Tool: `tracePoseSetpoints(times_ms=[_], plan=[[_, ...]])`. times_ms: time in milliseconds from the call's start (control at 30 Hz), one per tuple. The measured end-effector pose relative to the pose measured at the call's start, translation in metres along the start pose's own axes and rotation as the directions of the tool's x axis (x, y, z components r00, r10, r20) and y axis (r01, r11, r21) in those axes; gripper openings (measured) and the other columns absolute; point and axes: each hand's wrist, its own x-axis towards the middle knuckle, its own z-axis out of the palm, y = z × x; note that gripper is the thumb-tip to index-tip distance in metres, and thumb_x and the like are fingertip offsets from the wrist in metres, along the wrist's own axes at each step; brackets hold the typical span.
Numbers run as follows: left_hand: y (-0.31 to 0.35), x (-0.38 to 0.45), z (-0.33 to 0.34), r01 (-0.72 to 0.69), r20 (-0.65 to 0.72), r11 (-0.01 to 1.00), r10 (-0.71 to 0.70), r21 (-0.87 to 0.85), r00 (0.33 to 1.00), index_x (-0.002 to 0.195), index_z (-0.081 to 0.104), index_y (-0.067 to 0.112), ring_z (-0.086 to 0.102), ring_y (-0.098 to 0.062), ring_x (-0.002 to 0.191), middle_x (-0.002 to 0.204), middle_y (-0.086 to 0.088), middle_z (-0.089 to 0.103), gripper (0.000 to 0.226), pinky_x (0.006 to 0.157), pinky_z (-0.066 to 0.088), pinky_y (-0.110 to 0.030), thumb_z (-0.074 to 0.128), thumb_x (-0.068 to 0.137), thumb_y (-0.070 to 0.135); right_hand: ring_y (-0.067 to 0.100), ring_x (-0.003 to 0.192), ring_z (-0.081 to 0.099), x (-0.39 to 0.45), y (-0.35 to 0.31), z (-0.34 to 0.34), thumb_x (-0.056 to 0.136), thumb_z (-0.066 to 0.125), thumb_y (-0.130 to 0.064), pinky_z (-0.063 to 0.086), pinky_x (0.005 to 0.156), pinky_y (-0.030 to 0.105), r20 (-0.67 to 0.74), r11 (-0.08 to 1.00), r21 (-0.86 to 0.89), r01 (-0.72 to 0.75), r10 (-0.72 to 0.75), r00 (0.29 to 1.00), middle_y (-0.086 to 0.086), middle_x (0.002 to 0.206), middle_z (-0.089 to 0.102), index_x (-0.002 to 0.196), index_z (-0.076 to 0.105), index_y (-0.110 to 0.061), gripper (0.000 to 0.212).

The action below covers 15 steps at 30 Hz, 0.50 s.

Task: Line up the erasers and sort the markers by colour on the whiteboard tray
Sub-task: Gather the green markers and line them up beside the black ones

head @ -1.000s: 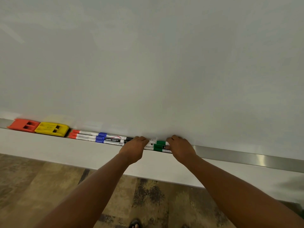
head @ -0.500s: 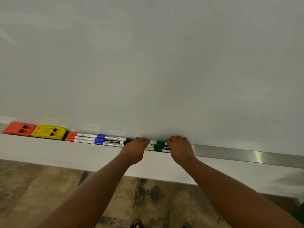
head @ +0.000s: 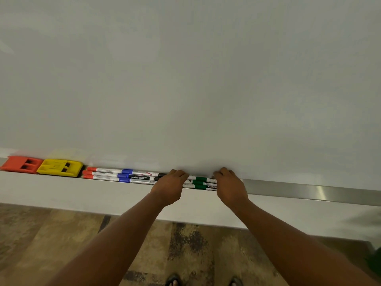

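On the metal tray [head: 309,189] under the whiteboard, an orange eraser [head: 20,164] and a yellow eraser [head: 59,167] sit side by side at the far left. Right of them lie red-capped markers [head: 103,174], then blue-capped markers [head: 132,176], end to end in stacked rows. Green-capped markers [head: 201,183] show between my hands. My left hand [head: 169,186] rests on the markers left of the green caps, fingers curled over them. My right hand [head: 229,187] covers the right ends of the green markers. Black marker parts peek out beside my left hand.
The blank whiteboard [head: 185,79] fills the upper view. The tray runs bare to the right of my right hand. Below is a white ledge [head: 61,193] and brown patterned floor [head: 61,234]; my feet show at the bottom edge.
My hands stay on the markers at nearly the same spots. The view has shifted slightly; the erasers and markers have not visibly moved.
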Motion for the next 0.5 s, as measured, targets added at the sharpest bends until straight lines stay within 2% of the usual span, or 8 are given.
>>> tracePoseSetpoints(times_ms=[67,133,233,333,500], plan=[[0.002,0.005,-0.001,-0.038,-0.018,0.999,0.038,0.011,0.999,0.139,0.043,0.015,0.045,-0.024,0.123,0.139,-0.004,0.049,0.048,0.095,0.049,-0.038,0.047,0.091,0.013,0.026,0.103,0.057,-0.007,0.017,-0.007,0.09,0.051,-0.011,0.052,0.078,0.037,-0.064,0.991,0.075,-0.107,0.112,0.992,0.006,0.115,0.058,0.115,0.063,-0.013,0.028],[0.004,0.01,-0.001,-0.074,-0.028,0.997,0.074,0.015,0.997,0.139,0.044,0.017,0.046,-0.023,0.122,0.139,-0.003,0.049,0.045,0.095,0.049,-0.038,0.045,0.094,0.018,0.029,0.095,0.062,-0.014,0.034,-0.011,0.089,0.051,-0.011,0.05,0.077,0.035,-0.108,0.954,0.16,-0.254,0.273,0.956,0.009,0.103,0.064,0.1,0.068,-0.009,0.021],[0.005,0.011,-0.002,-0.1,-0.012,0.995,0.1,-0.015,0.995,0.138,0.044,0.017,0.046,-0.023,0.123,0.14,-0.002,0.049,0.042,0.096,0.047,-0.039,0.044,0.097,0.025,0.031,0.088,0.065,-0.017,0.05,-0.011,0.089,0.049,-0.011,0.048,0.073,0.032,0.001,0.851,0.248,-0.463,0.477,0.879,0.013,0.09,0.069,0.084,0.068,-0.004,0.021],[0.006,0.011,0.0,-0.119,0.02,0.993,0.119,-0.011,0.993,0.138,0.044,0.017,0.046,-0.023,0.122,0.14,-0.001,0.047,0.041,0.094,0.049,-0.041,0.043,0.098,0.025,0.031,0.092,0.065,-0.014,0.051,-0.012,0.09,0.048,-0.011,0.049,0.076,0.033,0.107,0.824,0.226,-0.519,0.509,0.854,0.014,0.095,0.07,0.089,0.069,-0.001,0.023],[0.009,0.016,-0.002,-0.136,0.016,0.991,0.136,0.015,0.991,0.135,0.048,0.015,0.047,-0.022,0.119,0.136,-0.002,0.05,0.038,0.091,0.05,-0.04,0.043,0.098,0.019,0.032,0.091,0.065,-0.005,0.045,-0.015,0.09,0.051,-0.013,0.043,0.067,0.028,0.196,0.818,0.247,-0.52,0.483,0.853,0.014,0.093,0.069,0.086,0.068,-0.001,0.021]])
